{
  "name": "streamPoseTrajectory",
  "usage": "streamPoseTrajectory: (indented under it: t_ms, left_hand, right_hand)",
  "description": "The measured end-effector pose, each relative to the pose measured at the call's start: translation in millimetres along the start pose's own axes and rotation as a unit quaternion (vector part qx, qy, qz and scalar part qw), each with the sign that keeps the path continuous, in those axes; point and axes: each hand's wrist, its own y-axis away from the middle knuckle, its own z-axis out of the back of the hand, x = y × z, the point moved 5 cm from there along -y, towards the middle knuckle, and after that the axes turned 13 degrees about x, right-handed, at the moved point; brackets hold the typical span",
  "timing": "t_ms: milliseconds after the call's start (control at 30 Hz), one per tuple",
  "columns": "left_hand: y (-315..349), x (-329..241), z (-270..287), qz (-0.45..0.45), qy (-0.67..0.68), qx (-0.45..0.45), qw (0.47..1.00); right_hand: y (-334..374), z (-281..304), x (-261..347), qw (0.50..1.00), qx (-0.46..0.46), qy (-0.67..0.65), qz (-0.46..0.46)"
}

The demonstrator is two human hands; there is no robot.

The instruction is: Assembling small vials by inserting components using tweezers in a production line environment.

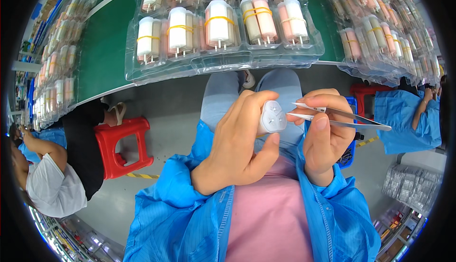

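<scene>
The left hand [237,141] is wrapped around a small white plug-like part [272,117], fingers curled over its body and thumb pressing from below, so that its end face with short metal pins turns up toward the camera. The part sits over the person's lap, well short of the table [107,43]. The right hand [325,133] pinches a pair of metal tweezers [332,117] between thumb and forefinger; the two tips stand slightly apart, just beside the part's face, and whether they touch it I cannot tell.

Beyond the knees, on the green table, lies a clear plastic tray [223,65] whose pockets hold white and pink cylinders bound in pairs with yellow bands (pins pointing toward the person). More such trays [380,29] crowd the right side. A red stool [121,143] stands on the floor to the left, beside a seated co-worker [57,176].

The risks, as I judge them: the tweezer tips are fine and the pins small, so a slip could scratch the face or bend a pin. The part is held over open lap rather than over a surface, so a loosened grip would send it to the floor. Too hard a squeeze on the tweezers might make them skid off sideways.
</scene>
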Motion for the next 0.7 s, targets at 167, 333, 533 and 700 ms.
streamPoseTrajectory:
  t_ms: [167, 333, 533, 700]
  left_hand:
    - [0.0, -1.5, -1.8, 0.001, -0.007, 0.002, 1.000]
    - [-1.4, -3.9, -0.8, 0.006, -0.013, 0.001, 1.000]
    - [-3.6, -11.4, 13.9, 0.019, 0.002, 0.024, 1.000]
    - [-29.1, -33.5, 62.6, 0.034, 0.003, 0.018, 0.999]
  right_hand:
    - [2.1, 2.1, -2.3, 1.000, -0.008, -0.009, -0.011]
    - [-1.9, 4.9, -0.9, 0.999, -0.008, 0.033, 0.027]
    - [-56.2, 52.7, 6.5, 0.934, -0.113, 0.260, 0.219]
    - [-120.9, 79.6, -47.0, 0.948, -0.114, 0.240, 0.177]
